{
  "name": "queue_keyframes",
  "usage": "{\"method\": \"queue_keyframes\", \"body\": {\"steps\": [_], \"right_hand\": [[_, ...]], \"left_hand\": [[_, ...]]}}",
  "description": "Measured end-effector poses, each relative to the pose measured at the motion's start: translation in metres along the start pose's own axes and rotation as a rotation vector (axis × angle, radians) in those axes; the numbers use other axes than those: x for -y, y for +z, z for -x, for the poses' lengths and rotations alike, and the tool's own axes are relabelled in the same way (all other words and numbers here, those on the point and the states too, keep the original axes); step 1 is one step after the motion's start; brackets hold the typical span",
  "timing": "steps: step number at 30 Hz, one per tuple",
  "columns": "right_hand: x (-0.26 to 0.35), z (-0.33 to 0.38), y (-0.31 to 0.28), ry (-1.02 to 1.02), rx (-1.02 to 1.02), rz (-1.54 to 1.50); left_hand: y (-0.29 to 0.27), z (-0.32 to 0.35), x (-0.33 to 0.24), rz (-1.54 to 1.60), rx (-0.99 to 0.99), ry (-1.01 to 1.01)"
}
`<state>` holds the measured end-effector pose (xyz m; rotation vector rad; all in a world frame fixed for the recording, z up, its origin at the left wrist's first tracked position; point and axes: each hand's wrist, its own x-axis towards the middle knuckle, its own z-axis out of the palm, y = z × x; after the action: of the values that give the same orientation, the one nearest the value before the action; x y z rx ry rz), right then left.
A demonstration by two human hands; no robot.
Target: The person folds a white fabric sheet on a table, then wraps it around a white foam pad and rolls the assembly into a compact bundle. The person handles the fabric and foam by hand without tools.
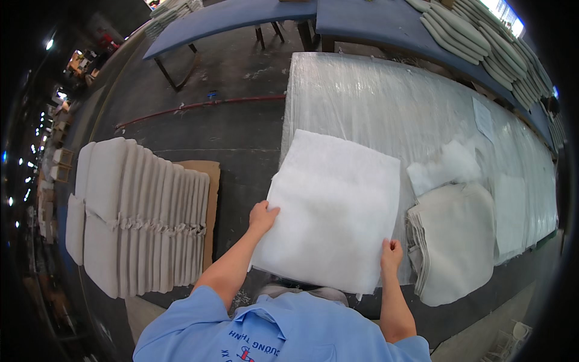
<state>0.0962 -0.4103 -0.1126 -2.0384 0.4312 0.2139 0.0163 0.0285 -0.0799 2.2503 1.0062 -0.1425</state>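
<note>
A thick square pad of white fibre wadding (pixel 335 208) lies at the near edge of a long table covered in clear plastic sheet (pixel 386 102). My left hand (pixel 262 217) grips the pad's left edge. My right hand (pixel 391 253) holds its near right corner. Both forearms come up from the lower edge, out of light blue sleeves. To the right of the pad lies a stack of flat grey fabric covers (pixel 452 241), with loose white wadding (pixel 443 166) just behind it.
On the dark floor to my left, a row of stuffed grey cushions (pixel 136 217) leans on a sheet of cardboard (pixel 211 205). A red hose (pixel 199 105) crosses the floor. Blue tables (pixel 241 15) stand at the back, one holding more stacked cushions (pixel 476 36).
</note>
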Motion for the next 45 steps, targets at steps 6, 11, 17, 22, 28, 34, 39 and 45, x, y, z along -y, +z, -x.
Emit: {"method": "queue_keyframes", "body": {"steps": [6,11,17,22,28,34,39,45], "right_hand": [[0.006,0.02,0.018,0.045,-0.019,-0.059],[-0.003,0.022,0.021,0.122,0.018,0.064],[-0.011,0.016,0.032,-0.084,-0.158,0.246],[-0.001,0.011,0.033,-0.163,-0.194,0.344],[-0.005,-0.005,0.015,-0.17,-0.204,0.469],[0.003,-0.012,0.018,-0.01,0.005,0.169],[0.003,0.025,0.004,0.244,0.256,-0.188],[-0.037,0.069,-0.016,0.334,0.3,-0.058]], "left_hand": [[-0.006,0.002,0.01,0.615,0.191,-0.236],[-0.01,0.001,0.015,0.59,0.575,-0.419],[0.004,-0.002,0.035,0.569,0.225,-0.301],[0.008,-0.008,0.046,0.168,0.041,-0.045],[-0.005,-0.012,0.043,0.009,0.034,-0.016],[-0.01,-0.008,0.041,0.428,0.187,-0.169],[-0.044,0.02,0.062,0.69,0.639,-0.371],[-0.044,0.065,0.084,0.769,0.814,-0.518]]}}
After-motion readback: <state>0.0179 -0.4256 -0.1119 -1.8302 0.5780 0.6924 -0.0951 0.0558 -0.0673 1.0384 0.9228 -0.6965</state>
